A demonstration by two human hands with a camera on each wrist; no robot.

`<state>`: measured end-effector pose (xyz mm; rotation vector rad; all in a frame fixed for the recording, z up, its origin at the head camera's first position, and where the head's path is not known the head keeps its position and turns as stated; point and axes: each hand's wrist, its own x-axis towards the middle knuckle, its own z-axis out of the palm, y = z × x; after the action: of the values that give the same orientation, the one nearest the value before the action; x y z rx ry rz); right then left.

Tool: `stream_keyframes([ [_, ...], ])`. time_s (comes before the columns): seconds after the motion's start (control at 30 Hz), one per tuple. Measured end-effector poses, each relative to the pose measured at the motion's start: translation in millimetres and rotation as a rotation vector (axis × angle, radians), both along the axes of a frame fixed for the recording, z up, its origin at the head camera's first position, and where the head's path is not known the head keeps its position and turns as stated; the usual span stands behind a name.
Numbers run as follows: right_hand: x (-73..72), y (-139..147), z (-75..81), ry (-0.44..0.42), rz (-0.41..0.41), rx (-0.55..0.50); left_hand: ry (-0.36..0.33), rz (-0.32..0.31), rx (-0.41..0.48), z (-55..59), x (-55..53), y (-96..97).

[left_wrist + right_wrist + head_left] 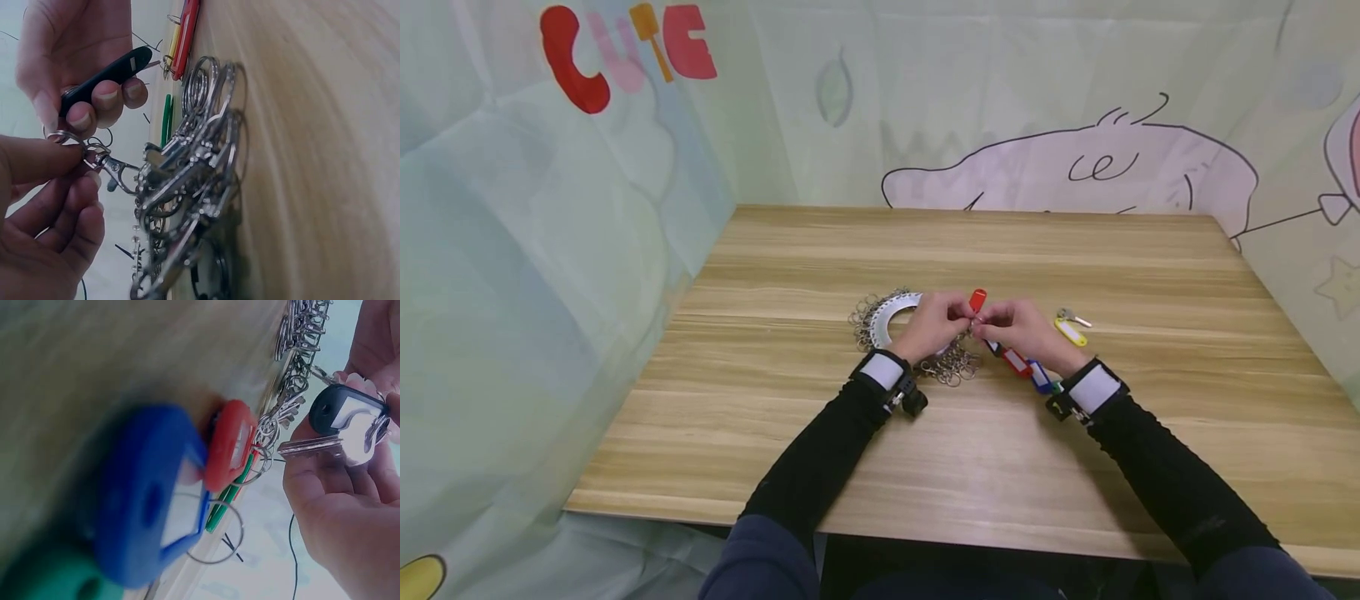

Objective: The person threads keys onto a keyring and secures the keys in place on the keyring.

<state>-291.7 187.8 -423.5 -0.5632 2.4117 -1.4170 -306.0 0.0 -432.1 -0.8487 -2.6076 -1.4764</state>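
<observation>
My left hand pinched small ring beside hook clip, likely steadying it. My right hand gripped black tag and key, fingers curled, above tabletop near white hoop. Red tag, blue tag lay beside, perhaps for easy reach.

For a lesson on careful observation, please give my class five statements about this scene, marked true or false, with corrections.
1. The right hand holds a black tag. True.
2. The left hand lies flat on the table. False: it pinches the end of a metal clasp.
3. A key is beside the black tag. True.
4. Metal clasps fringe the pale ring. True.
5. The yellow tag lies left of the pale ring. False: it lies to the right of the right hand.
</observation>
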Motion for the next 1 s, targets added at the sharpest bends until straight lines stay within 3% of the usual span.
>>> stream_keyframes([
  [0.47,4.2,-3.9,-0.6,0.07,-0.059,0.0,0.056,0.045,-0.02,-0.3,2.1,3.1],
  [0.73,5.8,-4.2,-0.5,0.121,-0.082,-0.021,0.049,0.079,-0.022,2.4,2.1,3.9],
  [1.0,11.2,-7.0,6.1,0.183,-0.153,0.053,0.046,0.098,-0.023,2.3,1.9,5.3],
])
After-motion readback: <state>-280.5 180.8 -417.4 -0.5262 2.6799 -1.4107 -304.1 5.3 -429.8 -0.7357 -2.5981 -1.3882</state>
